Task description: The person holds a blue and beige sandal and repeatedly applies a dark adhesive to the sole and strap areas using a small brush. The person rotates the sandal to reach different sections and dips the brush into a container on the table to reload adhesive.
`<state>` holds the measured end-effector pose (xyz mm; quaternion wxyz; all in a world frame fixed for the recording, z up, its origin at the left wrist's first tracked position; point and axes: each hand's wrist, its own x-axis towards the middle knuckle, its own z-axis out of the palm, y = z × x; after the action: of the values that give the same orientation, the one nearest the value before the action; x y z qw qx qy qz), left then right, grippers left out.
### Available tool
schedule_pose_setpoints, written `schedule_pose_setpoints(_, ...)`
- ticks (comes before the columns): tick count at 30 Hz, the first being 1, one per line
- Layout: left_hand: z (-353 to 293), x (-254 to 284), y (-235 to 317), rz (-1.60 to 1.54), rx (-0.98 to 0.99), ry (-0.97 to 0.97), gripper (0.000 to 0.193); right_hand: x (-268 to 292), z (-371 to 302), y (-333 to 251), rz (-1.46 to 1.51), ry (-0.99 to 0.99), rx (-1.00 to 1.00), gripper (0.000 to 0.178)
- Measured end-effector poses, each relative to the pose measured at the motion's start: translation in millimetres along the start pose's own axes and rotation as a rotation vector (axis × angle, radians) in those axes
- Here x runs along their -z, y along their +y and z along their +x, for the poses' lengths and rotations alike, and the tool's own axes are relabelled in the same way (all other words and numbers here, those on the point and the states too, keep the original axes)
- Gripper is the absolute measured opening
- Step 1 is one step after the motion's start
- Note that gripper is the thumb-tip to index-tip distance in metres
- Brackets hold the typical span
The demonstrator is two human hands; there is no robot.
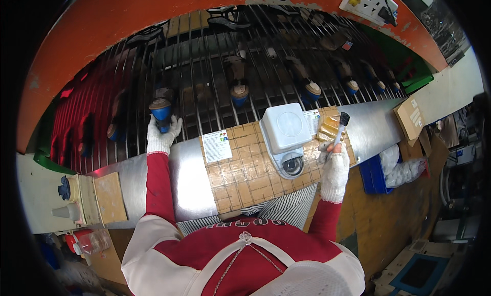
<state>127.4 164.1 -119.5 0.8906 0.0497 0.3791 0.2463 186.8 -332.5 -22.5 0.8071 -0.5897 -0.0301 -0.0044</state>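
Observation:
My left hand (162, 135), in a white knit glove, is closed round the blue end of a shoe last (161, 112) at the near edge of the rod rack. Its brown upper part lies away from me over the rods. My right hand (335, 168), gloved with bare fingertips showing, grips a brush (339, 131) upright by its pale handle, black bristles at the top. Left of that hand stands a white square plastic container (289, 127) on a light base with a round dark opening (292, 166) at its front. Behind the brush lies a yellowish-brown block (327, 127).
Taped cardboard (240, 178) covers part of the metal table (192, 186). Several more lasts, such as one (239, 94), rest across the metal rods (204, 91), under an orange frame (153, 14). A blue crate (374, 174) with plastic bags stands at right. A power strip (369, 4) hangs above.

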Motion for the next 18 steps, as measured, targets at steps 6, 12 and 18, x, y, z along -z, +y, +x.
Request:
schedule_pose_setpoints(6, 32.4, 0.6, -5.9, -0.104, 0.011, -0.009, 0.043, 2.8, 34.9, 6.0, -0.036, -0.038, 0.054, 0.032)
schedule_pose_setpoints(12, -33.6, -10.8, -18.4, 0.074, 0.009, -0.074, 0.101, 29.9, 171.9, -13.2, 0.251, -0.123, -0.13, 0.026)
schedule_pose_setpoints(18, -144.3, 12.2, -103.6, 1.24, -0.795, -0.308, 0.08, 34.1, 380.3, 35.0, 0.112, -0.051, -0.071, 0.016)
